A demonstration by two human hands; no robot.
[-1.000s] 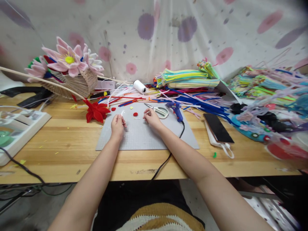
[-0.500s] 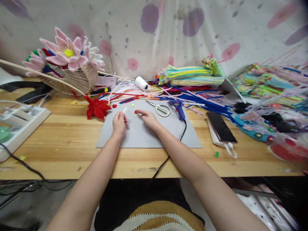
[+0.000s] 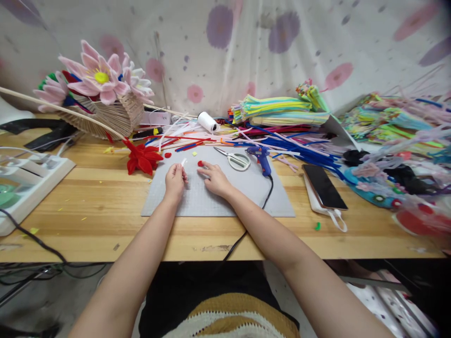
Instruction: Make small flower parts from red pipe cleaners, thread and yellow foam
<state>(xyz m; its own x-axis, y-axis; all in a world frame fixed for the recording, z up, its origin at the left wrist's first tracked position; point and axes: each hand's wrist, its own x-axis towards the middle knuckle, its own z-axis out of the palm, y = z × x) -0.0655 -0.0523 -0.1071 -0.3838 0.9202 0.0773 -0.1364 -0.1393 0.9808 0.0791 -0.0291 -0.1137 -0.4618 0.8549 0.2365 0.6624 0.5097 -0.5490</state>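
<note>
1. Left hand [image 3: 175, 182], left of frame centre: thumb and fingers pinch a thin white strip [image 3: 184, 162], its end poking out above the fingertips.
2. Right hand [image 3: 215, 179], near centre: fingers spread, nothing visibly gripped. Index fingertip at a small red piece [image 3: 200, 163]; pressing or merely over it, cannot tell.
3. Second red piece [image 3: 168, 155] and a yellow scrap [image 3: 194, 153] lie loose toward the top of the grey mat [image 3: 197, 204].
4. Progress (judgement): small parts are out but unjoined; white strip not visibly attached to anything. Red flower [image 3: 143, 159], left of the mat, has its petals formed. How many steps remain, cannot tell.
5. Scissors [image 3: 239, 163] and glue gun [image 3: 260, 158] lie right of centre, both unheld.
6. Containers: woven basket [image 3: 123, 119], upper left, with pink flowers [image 3: 95, 82] above its rim; their seating inside is hidden. Pale panel [image 3: 340, 130], upper right, perhaps a box side, beside bundled fuzzy stems [image 3: 278, 110]; whether it contains them is unclear.
</note>
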